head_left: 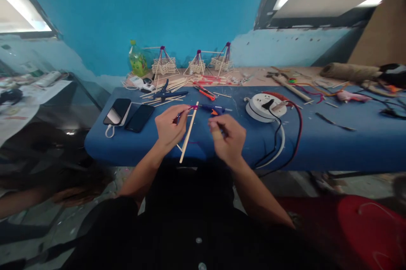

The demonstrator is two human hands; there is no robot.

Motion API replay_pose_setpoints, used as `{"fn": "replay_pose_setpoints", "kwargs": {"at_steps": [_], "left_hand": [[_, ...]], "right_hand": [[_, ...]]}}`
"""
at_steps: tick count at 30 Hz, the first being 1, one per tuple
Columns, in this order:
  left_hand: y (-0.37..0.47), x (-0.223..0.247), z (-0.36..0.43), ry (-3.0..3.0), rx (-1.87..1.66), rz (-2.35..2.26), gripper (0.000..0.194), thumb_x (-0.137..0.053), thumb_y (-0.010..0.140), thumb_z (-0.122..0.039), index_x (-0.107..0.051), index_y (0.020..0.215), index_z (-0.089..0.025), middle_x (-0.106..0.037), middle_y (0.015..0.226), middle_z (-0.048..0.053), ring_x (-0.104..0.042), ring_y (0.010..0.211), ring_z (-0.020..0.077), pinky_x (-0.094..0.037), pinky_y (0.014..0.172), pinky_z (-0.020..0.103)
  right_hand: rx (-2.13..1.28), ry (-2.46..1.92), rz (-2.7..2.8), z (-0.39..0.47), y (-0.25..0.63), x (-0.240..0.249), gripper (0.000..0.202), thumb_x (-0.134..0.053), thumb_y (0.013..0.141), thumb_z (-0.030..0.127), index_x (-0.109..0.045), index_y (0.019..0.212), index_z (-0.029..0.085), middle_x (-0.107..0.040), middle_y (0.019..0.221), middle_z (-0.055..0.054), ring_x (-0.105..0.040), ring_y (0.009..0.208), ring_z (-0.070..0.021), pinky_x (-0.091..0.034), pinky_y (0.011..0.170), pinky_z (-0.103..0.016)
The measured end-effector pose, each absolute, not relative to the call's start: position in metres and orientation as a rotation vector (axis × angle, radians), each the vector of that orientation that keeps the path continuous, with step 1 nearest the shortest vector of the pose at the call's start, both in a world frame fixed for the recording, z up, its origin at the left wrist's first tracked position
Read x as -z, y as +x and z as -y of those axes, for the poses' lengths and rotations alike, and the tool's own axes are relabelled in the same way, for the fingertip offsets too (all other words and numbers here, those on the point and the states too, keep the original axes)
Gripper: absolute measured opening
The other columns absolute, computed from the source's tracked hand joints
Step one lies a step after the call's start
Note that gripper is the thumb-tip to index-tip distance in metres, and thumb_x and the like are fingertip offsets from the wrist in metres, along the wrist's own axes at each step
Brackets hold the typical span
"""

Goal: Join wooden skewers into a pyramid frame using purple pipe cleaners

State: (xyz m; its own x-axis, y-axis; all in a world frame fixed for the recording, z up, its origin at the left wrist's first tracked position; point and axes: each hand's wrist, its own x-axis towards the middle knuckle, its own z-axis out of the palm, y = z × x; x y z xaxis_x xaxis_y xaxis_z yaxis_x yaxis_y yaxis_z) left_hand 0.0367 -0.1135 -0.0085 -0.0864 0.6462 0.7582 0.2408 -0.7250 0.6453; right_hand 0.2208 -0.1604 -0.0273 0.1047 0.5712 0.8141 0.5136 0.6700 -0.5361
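Note:
My left hand (172, 125) pinches the top of a small frame of thin wooden sticks (189, 134), where purple yarn (194, 107) is wound around the joint. The frame's longest stick slants down toward me. To its right, my right hand (229, 135) is closed with thumb and fingertips together, apart from the sticks; what it holds, if anything, is too small to make out. Just behind both hands lies a dark blue glue gun (212, 109) with an orange trigger. A bit of purple yarn also hangs below the frame.
Two phones (139, 117) lie at left. Behind are blue clamp (166, 92), orange-handled cutter (205, 91), loose sticks (177, 85), three stick models (164, 66) and a green bottle (137, 61). A white round power socket (265, 107) with trailing cables stands right.

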Motion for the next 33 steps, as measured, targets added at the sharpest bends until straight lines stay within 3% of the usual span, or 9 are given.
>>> {"fn": "replay_pose_setpoints", "kwargs": {"at_steps": [3, 5, 8, 11, 14, 18, 22, 27, 33], "left_hand": [[0.041, 0.016, 0.11, 1.851, -1.913, -1.011, 0.02, -0.077, 0.101, -0.039, -0.089, 0.096, -0.025, -0.087, 0.095, 0.006, -0.079, 0.083, 0.0204, -0.061, 0.079, 0.032], [0.042, 0.02, 0.107, 1.795, -1.902, -1.076, 0.021, -0.078, 0.1, -0.041, -0.089, 0.097, -0.024, -0.085, 0.089, 0.005, -0.073, 0.073, 0.0175, -0.056, 0.07, 0.029], [0.041, 0.024, 0.104, 1.701, -1.871, -1.133, 0.023, -0.078, 0.1, -0.043, -0.089, 0.1, -0.023, -0.083, 0.083, 0.002, -0.058, 0.057, 0.0119, -0.046, 0.058, 0.026], [0.042, 0.026, 0.102, 1.645, -1.865, -1.144, 0.022, -0.079, 0.099, -0.042, -0.089, 0.101, -0.022, -0.08, 0.078, 0.0, -0.05, 0.052, 0.0096, -0.04, 0.054, 0.025], [0.044, 0.026, 0.102, 1.592, -1.841, -1.121, 0.022, -0.08, 0.099, -0.042, -0.088, 0.101, -0.022, -0.082, 0.082, 0.002, -0.062, 0.058, 0.0113, -0.048, 0.06, 0.024], [0.045, 0.027, 0.102, 1.547, -1.815, -1.088, 0.022, -0.08, 0.098, -0.041, -0.088, 0.101, -0.02, -0.086, 0.094, 0.006, -0.077, 0.077, 0.0161, -0.059, 0.076, 0.027], [0.042, 0.028, 0.1, 1.569, -1.791, -1.124, 0.022, -0.08, 0.098, -0.041, -0.087, 0.099, -0.02, -0.084, 0.086, 0.004, -0.075, 0.073, 0.0159, -0.059, 0.073, 0.027], [0.034, 0.026, 0.096, 1.55, -1.803, -1.145, 0.023, -0.08, 0.098, -0.042, -0.087, 0.099, -0.021, -0.083, 0.085, 0.004, -0.072, 0.068, 0.0153, -0.058, 0.067, 0.026], [0.027, 0.029, 0.094, 1.554, -1.815, -1.145, 0.02, -0.08, 0.097, -0.04, -0.088, 0.099, -0.022, -0.084, 0.086, 0.003, -0.07, 0.065, 0.0138, -0.055, 0.064, 0.025]], "right_hand": [[-0.277, -0.86, 1.682, 0.198, 0.188, 0.042, 0.026, -0.058, 0.108, 0.019, -0.078, 0.119, 0.032, -0.083, 0.097, -0.003, -0.079, 0.077, -0.0209, -0.072, 0.073, -0.04], [-0.357, -0.919, 1.65, 0.213, 0.171, 0.055, 0.038, -0.054, 0.109, 0.018, -0.075, 0.135, 0.035, -0.081, 0.13, -0.008, -0.081, 0.08, -0.0211, -0.075, 0.072, -0.042], [-0.408, -1.044, 1.661, 0.217, 0.156, 0.073, 0.052, -0.053, 0.108, 0.016, -0.065, 0.156, 0.034, -0.065, 0.163, -0.012, -0.081, 0.119, -0.0306, -0.076, 0.094, -0.053], [-0.455, -1.087, 1.747, 0.204, 0.151, 0.086, 0.071, -0.052, 0.107, 0.015, -0.043, 0.175, 0.032, -0.035, 0.185, -0.014, -0.058, 0.157, -0.0406, -0.065, 0.116, -0.065], [-0.513, -1.086, 1.803, 0.186, 0.145, 0.09, 0.087, -0.055, 0.1, 0.009, -0.029, 0.181, 0.032, -0.019, 0.19, -0.014, -0.043, 0.167, -0.0441, -0.056, 0.124, -0.071], [-0.581, -1.065, 1.869, 0.168, 0.138, 0.084, 0.079, -0.055, 0.093, 0.006, -0.048, 0.17, 0.021, -0.044, 0.177, -0.023, -0.057, 0.156, -0.0428, -0.058, 0.123, -0.065], [-0.551, -1.096, 1.828, 0.168, 0.137, 0.075, 0.041, -0.055, 0.093, 0.005, -0.077, 0.125, 0.019, -0.076, 0.129, -0.019, -0.078, 0.119, -0.0344, -0.069, 0.102, -0.051], [-0.357, -0.932, 1.643, 0.192, 0.154, 0.062, 0.02, -0.061, 0.101, 0.009, -0.076, 0.106, 0.021, -0.08, 0.106, -0.008, -0.079, 0.095, -0.0216, -0.069, 0.086, -0.037], [-0.09, -0.803, 1.577, 0.221, 0.19, 0.039, 0.026, -0.066, 0.1, 0.002, -0.077, 0.109, 0.023, -0.077, 0.097, -0.004, -0.078, 0.087, -0.0177, -0.067, 0.077, -0.032]]}}
